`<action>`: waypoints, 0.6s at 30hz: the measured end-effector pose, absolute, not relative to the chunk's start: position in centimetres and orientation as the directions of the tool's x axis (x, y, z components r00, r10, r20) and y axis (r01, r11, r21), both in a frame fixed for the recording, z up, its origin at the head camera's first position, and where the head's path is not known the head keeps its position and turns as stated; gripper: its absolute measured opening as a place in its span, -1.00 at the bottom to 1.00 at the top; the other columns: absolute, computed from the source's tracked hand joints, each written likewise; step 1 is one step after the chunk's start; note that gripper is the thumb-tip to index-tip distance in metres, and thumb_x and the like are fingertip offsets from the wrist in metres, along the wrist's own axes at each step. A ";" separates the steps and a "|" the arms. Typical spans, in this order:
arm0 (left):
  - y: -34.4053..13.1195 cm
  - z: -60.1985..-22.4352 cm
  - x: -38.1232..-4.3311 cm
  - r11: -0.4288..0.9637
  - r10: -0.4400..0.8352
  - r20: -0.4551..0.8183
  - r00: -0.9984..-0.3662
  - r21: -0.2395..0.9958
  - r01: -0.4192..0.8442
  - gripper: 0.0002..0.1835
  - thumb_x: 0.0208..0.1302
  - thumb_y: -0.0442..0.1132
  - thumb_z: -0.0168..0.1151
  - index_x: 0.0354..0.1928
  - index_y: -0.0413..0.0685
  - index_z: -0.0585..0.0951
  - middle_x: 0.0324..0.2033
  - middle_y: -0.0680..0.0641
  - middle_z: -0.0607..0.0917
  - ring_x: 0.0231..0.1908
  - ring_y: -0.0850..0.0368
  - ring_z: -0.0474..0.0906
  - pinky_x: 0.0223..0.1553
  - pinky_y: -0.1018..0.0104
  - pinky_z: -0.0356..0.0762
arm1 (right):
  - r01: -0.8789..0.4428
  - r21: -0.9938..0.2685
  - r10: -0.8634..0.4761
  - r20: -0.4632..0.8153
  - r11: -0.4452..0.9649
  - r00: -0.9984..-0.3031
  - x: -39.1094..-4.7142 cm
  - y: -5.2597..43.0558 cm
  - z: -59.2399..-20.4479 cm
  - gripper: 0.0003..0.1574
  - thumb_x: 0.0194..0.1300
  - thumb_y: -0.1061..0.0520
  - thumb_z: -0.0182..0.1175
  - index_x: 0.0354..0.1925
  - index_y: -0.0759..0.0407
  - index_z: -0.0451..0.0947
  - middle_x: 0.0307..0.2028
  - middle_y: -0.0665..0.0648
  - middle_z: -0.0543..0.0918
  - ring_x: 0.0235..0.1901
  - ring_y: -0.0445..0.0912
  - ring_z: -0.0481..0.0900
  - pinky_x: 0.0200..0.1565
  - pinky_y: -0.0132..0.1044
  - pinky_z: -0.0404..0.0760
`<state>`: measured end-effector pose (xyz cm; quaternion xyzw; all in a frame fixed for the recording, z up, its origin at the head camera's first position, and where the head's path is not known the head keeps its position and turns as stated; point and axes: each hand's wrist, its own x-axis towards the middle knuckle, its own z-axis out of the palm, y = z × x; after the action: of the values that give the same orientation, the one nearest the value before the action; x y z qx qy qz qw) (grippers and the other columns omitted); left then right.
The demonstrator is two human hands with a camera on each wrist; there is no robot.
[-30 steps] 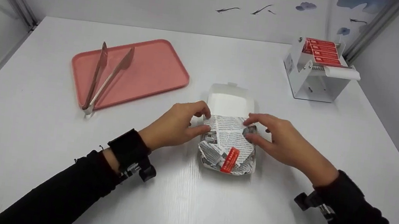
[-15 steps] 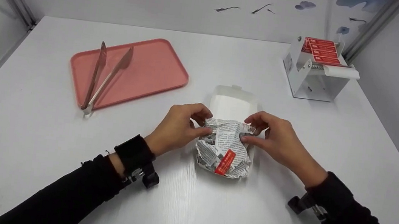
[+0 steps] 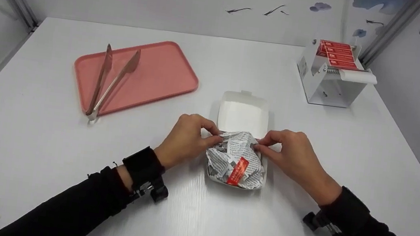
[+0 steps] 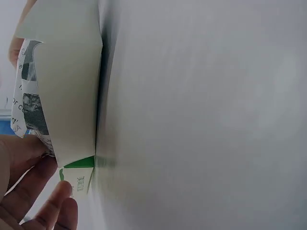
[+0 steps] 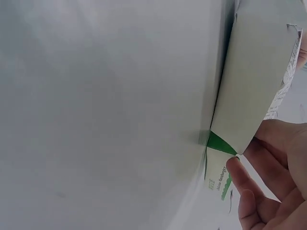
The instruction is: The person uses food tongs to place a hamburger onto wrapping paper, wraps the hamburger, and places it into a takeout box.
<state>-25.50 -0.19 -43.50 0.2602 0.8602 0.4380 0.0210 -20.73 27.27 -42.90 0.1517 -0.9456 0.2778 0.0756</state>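
Note:
A bundle wrapped in newsprint-patterned paper [image 3: 229, 152] with a red sticker [image 3: 238, 171] sits in the base of a hinged paper burger box, whose lid [image 3: 243, 116] lies open on the far side. At the bundle's far left corner my left hand [image 3: 190, 139] pinches the paper between thumb and index finger. My right hand [image 3: 295, 156] does the same at the far right corner. Both wrist views show the box's pale side wall [image 4: 67, 96] and a green-edged hinge area [image 5: 221, 143] beside the fingers. What the paper wraps is hidden.
A pink tray [image 3: 164, 68] stands at the back left with metal tongs [image 3: 111, 86] lying across it. At the back right is a white label dispenser [image 3: 328, 84] with a roll of red stickers [image 3: 340, 55]. Walls enclose the table's back and sides.
Both hands have drawn slightly toward the person, from loosely spread fingers to pinching the paper. The paper's far edge has come nearer, uncovering more of the open lid.

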 end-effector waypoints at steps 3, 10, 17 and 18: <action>-0.2 -43.6 -25.3 0.477 0.472 0.230 -0.851 0.745 0.466 -0.94 0.31 -0.29 0.52 -0.26 -0.12 0.87 -0.14 -0.10 0.84 0.04 -0.11 0.68 0.22 0.00 0.55 | -0.356 -0.454 -0.283 0.221 0.817 -0.933 -20.6 27.2 -42.8 -0.93 0.28 0.20 0.55 -0.26 0.09 0.83 -0.26 0.04 0.88 -0.01 0.08 0.78 0.11 0.11 0.69; 0.0 -43.8 -25.0 0.491 0.459 0.246 -0.854 0.730 0.475 -0.92 0.30 -0.28 0.52 -0.25 -0.16 0.83 -0.16 -0.15 0.70 -0.02 -0.15 0.62 0.12 0.01 0.53 | -0.462 -0.356 -0.381 0.277 0.812 -0.882 -19.7 27.6 -42.6 -0.65 0.41 0.12 0.46 0.12 0.18 0.79 0.03 0.15 0.85 0.16 0.12 0.73 0.22 0.13 0.69; 0.1 -43.2 -24.4 0.435 0.575 0.360 -0.735 0.626 0.647 -0.91 0.36 -0.41 0.44 -0.16 -0.15 0.71 -0.18 -0.10 0.79 -0.17 0.01 0.74 -0.05 0.13 0.73 | -0.629 -0.332 -0.607 0.182 0.703 -0.774 -18.6 28.2 -41.7 -0.16 0.41 -0.03 0.47 0.55 0.08 0.45 0.55 0.18 0.47 0.47 0.14 0.53 0.35 0.10 0.62; -0.1 -43.0 -24.3 0.431 0.602 0.359 -0.713 0.606 0.669 -0.94 0.39 -0.39 0.42 -0.16 -0.15 0.74 -0.18 -0.09 0.80 -0.17 0.03 0.75 -0.04 0.14 0.73 | -0.631 -0.333 -0.616 0.164 0.701 -0.771 -18.6 28.2 -41.7 -0.14 0.40 -0.03 0.47 0.55 0.09 0.44 0.55 0.18 0.46 0.47 0.14 0.53 0.35 0.09 0.62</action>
<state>-24.26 -0.07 -43.00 0.3760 0.8447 0.3783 -0.0442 -18.56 28.17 -41.70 0.3381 -0.9219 0.1882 0.0202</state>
